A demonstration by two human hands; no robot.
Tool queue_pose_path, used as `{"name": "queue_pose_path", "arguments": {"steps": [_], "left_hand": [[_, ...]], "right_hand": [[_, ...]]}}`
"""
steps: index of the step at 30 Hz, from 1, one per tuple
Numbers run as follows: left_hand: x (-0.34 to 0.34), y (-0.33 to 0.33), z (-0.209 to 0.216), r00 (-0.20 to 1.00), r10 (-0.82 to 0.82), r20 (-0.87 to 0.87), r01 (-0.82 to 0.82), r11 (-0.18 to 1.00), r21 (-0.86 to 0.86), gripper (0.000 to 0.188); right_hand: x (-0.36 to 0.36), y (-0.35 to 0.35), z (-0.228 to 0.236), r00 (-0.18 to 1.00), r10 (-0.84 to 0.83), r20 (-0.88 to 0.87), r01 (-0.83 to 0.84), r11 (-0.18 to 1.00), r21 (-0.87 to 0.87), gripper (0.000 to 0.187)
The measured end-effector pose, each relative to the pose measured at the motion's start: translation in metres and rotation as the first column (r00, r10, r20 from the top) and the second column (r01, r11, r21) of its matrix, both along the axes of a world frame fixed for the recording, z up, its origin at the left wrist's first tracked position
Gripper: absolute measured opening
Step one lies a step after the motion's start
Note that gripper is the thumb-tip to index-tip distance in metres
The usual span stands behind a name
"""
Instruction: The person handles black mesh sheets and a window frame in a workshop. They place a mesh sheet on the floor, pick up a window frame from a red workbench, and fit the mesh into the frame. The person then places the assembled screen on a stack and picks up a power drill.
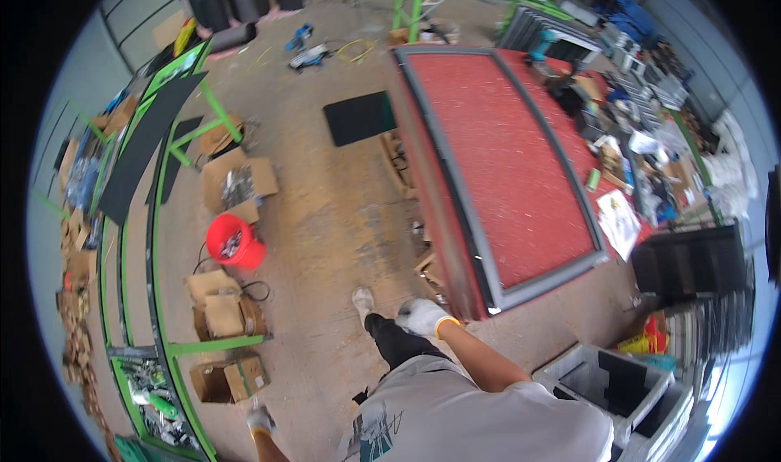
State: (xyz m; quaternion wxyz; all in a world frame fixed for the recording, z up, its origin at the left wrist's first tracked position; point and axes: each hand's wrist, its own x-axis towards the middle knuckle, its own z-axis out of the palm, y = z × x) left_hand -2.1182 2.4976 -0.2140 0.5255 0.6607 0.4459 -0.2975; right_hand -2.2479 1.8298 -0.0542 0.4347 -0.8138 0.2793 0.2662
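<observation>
My right hand (422,317), in a white work glove with a yellow cuff, hangs in front of my body, left of the near corner of a red-topped table. A grey rectangular frame (543,283) lies flat on that red tabletop (512,169); hand and frame are apart. Low at the left, my left hand (260,420), also gloved, is just below an open cardboard box (245,378) on the floor. Its fingers are small and blurred, and those of the right hand are partly turned from view. I see no object in either hand.
Along the left runs a green metal rack (167,299) bearing dark strips. A red bucket (236,242) and several cardboard boxes stand beside it. Tools and scraps crowd the table's right side (626,153). Grey-white frames (606,381) are stacked at lower right. A dark mat (358,119) lies ahead.
</observation>
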Motion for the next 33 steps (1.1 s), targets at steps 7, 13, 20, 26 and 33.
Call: {"name": "queue_pose_path", "arguments": {"steps": [7,13,20,26,33], "left_hand": [[0.13,-0.22,0.011,0.893,-0.426,0.146,0.439,0.895,-0.077,0.018],[0.195,-0.335,0.036,0.743,-0.667,0.047,0.667,0.733,-0.135,0.031],[0.283,-0.317,-0.011,0.398,-0.854,-0.335,0.905,0.425,-0.009,0.041],[0.396,-0.345,-0.083,0.52,-0.718,-0.463,0.807,0.591,-0.01,0.048],[0.716,-0.511,-0.083,-0.212,-0.977,0.0,0.976,-0.211,0.054,0.02]], "right_hand": [[0.18,-0.027,-0.026,0.995,0.091,0.047,-0.092,0.995,0.021,0.05],[0.312,-0.105,0.012,0.978,0.088,0.189,-0.078,0.995,-0.061,0.048],[0.405,-0.2,-0.023,0.861,-0.431,0.271,0.378,0.898,0.225,0.025],[0.47,-0.249,-0.063,0.892,-0.449,0.053,0.421,0.867,0.266,0.028],[0.553,-0.305,-0.013,0.816,-0.573,0.08,0.566,0.819,0.094,0.049]]}}
